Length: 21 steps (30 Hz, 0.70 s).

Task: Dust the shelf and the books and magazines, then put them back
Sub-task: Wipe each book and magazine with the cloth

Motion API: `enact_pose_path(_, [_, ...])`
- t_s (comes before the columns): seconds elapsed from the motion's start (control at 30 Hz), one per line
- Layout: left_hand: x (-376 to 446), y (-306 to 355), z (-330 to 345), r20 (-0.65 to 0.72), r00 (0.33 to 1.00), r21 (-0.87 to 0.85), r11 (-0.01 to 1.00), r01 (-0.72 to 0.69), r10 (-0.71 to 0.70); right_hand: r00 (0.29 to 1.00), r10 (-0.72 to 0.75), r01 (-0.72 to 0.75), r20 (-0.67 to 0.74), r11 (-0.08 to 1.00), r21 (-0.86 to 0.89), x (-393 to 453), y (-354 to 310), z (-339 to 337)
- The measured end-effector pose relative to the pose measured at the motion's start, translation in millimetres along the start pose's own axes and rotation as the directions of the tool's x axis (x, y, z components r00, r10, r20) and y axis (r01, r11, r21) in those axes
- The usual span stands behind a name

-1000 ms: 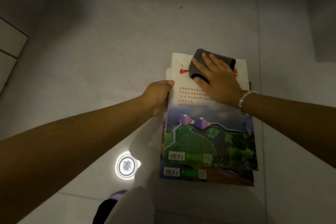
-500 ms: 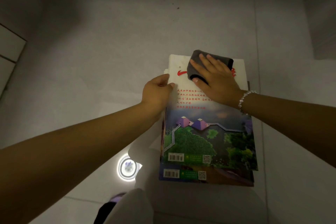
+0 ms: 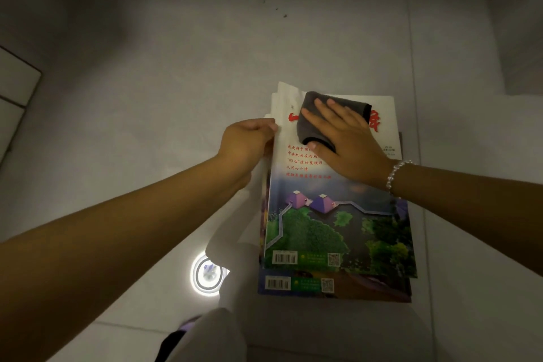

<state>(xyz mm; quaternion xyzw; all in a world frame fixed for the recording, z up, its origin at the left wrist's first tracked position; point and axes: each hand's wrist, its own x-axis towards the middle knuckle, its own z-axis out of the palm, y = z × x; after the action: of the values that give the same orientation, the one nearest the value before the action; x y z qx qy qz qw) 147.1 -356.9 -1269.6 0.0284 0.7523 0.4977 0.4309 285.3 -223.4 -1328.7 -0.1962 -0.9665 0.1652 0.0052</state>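
Magazines (image 3: 338, 229) lie stacked on the tiled floor (image 3: 147, 97) below me; I count at least two covers by their barcodes, with more edges under them. My left hand (image 3: 246, 144) pinches the stack's left edge. My right hand (image 3: 343, 135) presses one grey cloth (image 3: 317, 114) flat, fingers straight, on the top cover. Dusting looks under way; I see no shelf, so putting back remains.

I'm looking at what seems a home room: glossy pale floor tiles (image 3: 147, 97) reflecting a round ceiling lamp (image 3: 208, 274).
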Motion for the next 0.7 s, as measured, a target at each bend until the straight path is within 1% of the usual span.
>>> enact_pose_path(0.1, [5,-2,0,0.155,0.98,0.018,0.992,0.123,-0.125,0.999,0.034,-0.034,-0.017,0.999,0.01,1,-3,-1])
enact_pose_path(0.17, [8,-8,-2,0.219,0.959,-0.005,0.983,0.185,-0.18,0.999,0.043,-0.043,-0.017,0.999,0.007,-4,-11,1])
enact_pose_path(0.23, [9,-13,-5,0.263,0.946,-0.054,0.977,0.208,-0.187,0.999,-0.041,0.041,0.019,0.999,-0.023,-16,-20,6])
enact_pose_path(0.3, [12,-16,-8,0.297,0.939,-0.071,0.977,0.202,-0.172,0.985,-0.16,0.165,0.07,0.984,-0.072,-25,-21,8])
enact_pose_path(0.33, [13,-17,-9,0.31,0.936,-0.065,0.979,0.195,-0.166,0.978,-0.188,0.195,0.091,0.977,-0.08,-23,-16,5])
enact_pose_path(0.37, [14,-18,-9,0.32,0.933,-0.054,0.981,0.189,-0.162,0.98,-0.174,0.182,0.097,0.98,-0.081,-16,-10,1])
enact_pose_path(0.4, [14,-17,-9,0.322,0.933,-0.031,0.983,0.18,-0.161,0.989,-0.119,0.125,0.084,0.989,-0.075,-7,-4,-3])
enact_pose_path(0.43, [15,-17,-10,0.319,0.934,-0.008,0.985,0.172,-0.161,0.998,-0.032,0.035,0.056,0.998,-0.06,4,0,-8])
enact_pose_path(0.5, [15,-16,-10,0.311,0.937,0.019,0.987,0.16,-0.158,0.989,0.144,-0.143,0.034,0.989,-0.035,24,-1,-14])
enact_pose_path(0.53, [15,-16,-10,0.308,0.939,0.019,0.988,0.156,-0.154,0.983,0.175,-0.174,0.048,0.984,-0.039,30,-6,-13])
enact_pose_path(0.57, [15,-17,-10,0.308,0.94,0.014,0.988,0.151,-0.147,0.984,0.164,-0.162,0.068,0.986,-0.04,34,-14,-11])
enact_pose_path(0.63, [15,-20,-9,0.311,0.941,-0.01,0.99,0.144,-0.133,0.988,0.093,-0.094,0.119,0.996,-0.003,37,-30,-8])
enact_pose_path(0.7, [15,-23,-8,0.307,0.944,-0.032,0.99,0.137,-0.121,0.99,0.025,-0.03,0.139,0.999,0.038,36,-34,-8])
